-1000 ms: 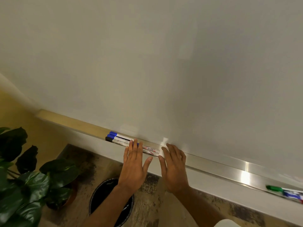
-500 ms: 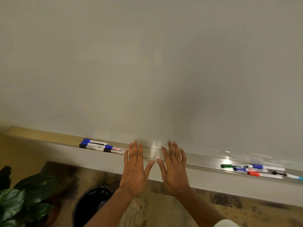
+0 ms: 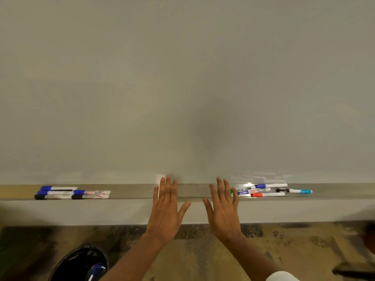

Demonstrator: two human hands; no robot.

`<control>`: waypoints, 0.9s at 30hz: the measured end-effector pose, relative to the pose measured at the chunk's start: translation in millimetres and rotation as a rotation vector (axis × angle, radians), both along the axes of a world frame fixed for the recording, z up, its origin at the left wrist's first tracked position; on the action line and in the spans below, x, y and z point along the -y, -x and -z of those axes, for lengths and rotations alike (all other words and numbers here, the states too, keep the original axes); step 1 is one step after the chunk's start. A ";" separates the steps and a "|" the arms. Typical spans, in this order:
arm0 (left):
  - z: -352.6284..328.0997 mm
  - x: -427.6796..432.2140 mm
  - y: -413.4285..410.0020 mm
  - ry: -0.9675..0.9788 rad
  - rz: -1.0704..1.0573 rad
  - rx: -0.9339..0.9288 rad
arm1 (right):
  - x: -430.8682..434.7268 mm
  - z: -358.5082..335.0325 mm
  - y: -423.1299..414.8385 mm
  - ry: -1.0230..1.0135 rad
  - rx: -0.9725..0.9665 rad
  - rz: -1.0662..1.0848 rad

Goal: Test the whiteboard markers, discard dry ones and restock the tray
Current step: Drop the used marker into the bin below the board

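Both hands are up at the tray [image 3: 192, 193], the metal ledge running along the bottom of the whiteboard [image 3: 182, 88]. The left hand [image 3: 165, 213] and the right hand [image 3: 223, 213] sit side by side over the middle of the tray, palms away, fingers straight and spread, thumbs angled toward each other. Neither hand is holding anything. Fingertips reach up past the tray's back edge, though I can't tell whether they actually touch the board.

Toward the tray's left end, well apart from the left hand, there's a tidy group of markers [image 3: 73, 193] laid lengthwise in rows, with blue caps and black caps. On the tray's right side, just beside the right hand's fingers, a looser bunch of markers [image 3: 261, 190] lies criss-crossed: green, blue and red caps, plus one with a teal end [image 3: 295, 191] a bit further out.

Below the tray, under its left half, a black-lined bin [image 3: 79, 262] stands on the mottled floor [image 3: 203, 256], and a blue-and-white marker [image 3: 95, 270] lies inside it. A white sleeve [image 3: 282, 276] shows on the right arm.
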State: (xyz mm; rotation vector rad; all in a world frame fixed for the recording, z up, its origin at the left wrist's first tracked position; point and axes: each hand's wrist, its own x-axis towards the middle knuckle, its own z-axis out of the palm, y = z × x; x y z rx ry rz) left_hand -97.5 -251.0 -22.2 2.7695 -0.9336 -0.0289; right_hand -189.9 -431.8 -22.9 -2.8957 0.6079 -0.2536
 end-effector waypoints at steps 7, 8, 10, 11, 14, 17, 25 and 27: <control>16.0 49.1 18.3 -0.029 0.039 -0.035 | 59.6 20.0 22.9 0.000 -0.004 0.051; 18.3 54.3 20.4 -0.033 0.044 -0.042 | 66.6 23.7 25.0 0.007 -0.014 0.053; 22.5 63.6 24.1 -0.032 0.054 -0.050 | 78.9 29.6 27.0 0.023 -0.038 0.057; 25.9 67.7 25.8 -0.031 0.060 -0.060 | 84.4 32.4 26.8 0.031 -0.045 0.059; 32.6 79.5 29.8 0.000 0.051 -0.078 | 97.3 38.6 22.2 0.045 -0.069 0.051; 36.9 88.9 32.6 0.009 0.046 -0.094 | 105.5 40.6 14.4 0.027 -0.090 0.042; 50.9 98.9 32.6 0.006 0.023 -0.126 | 118.2 55.4 -3.6 0.022 0.011 -0.009; 53.2 100.6 32.1 -0.015 0.018 -0.134 | 121.5 59.2 -6.4 0.012 0.021 -0.016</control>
